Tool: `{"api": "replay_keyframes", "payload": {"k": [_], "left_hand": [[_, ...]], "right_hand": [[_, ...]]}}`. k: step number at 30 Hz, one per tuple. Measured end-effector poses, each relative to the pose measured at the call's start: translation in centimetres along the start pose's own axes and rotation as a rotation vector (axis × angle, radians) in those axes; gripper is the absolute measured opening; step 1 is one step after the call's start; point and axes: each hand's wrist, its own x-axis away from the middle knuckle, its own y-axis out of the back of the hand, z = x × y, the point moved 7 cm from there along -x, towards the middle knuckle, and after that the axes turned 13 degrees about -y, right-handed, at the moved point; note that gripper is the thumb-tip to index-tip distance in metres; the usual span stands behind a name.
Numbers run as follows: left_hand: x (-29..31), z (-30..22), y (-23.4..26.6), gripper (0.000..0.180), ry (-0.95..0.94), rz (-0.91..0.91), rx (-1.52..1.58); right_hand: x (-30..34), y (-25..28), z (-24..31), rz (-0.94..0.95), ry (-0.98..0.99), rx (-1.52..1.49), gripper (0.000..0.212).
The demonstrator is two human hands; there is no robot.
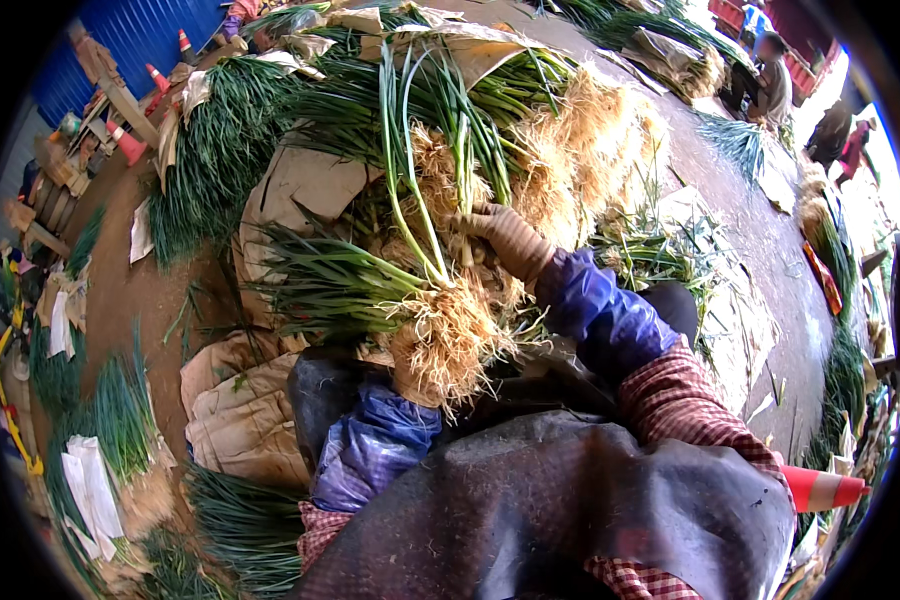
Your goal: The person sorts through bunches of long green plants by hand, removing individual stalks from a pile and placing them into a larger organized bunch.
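Note:
My left hand (411,372), in a brown glove, grips a bunch of green onions (340,288) at my lap. Its leaves point left, while the tangled pale roots hang over the hand and hide most of its fingers. Two long single green onions (400,190) stand up across that bunch. Farther off and to the right, my gloved right hand (513,240) has its fingers closed around the pale lower stalks of a few more green onions (464,180). Just beyond it lies a large heap of green onions (340,105), with dry, straw-coloured roots (595,150) facing right.
A dark apron (560,500) covers my lap. Brown sacking (245,410) lies at left, and loose trimmings (660,255) at right. More onion piles (220,150) surround me. Traffic cones stand left (125,143) and at lower right (820,490). Another person (773,80) sits at far right.

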Motion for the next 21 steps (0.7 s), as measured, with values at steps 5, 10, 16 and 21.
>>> {"api": "replay_keyframes", "payload": {"k": [5, 10, 16, 21], "left_hand": [[0.5, -0.4, 0.2, 0.058, -0.062, 0.030, -0.024], [0.8, -0.3, -0.9, 0.055, 0.009, -0.002, -0.007], [0.0, -1.6, -1.8, 0.050, -0.009, 0.086, 0.097], [-0.3, -2.0, -1.0, 0.045, -0.013, 0.085, -0.021]], "right_hand": [[2.9, -2.1, 1.5, -0.030, 0.088, 0.100, 0.018], [2.1, -0.8, 3.2, -0.053, 0.212, 0.002, 0.010], [2.8, -2.5, -3.6, 0.117, 0.584, 1.057, 0.008], [3.0, 0.2, -17.1, 0.186, 0.192, 1.643, 0.027]]}}
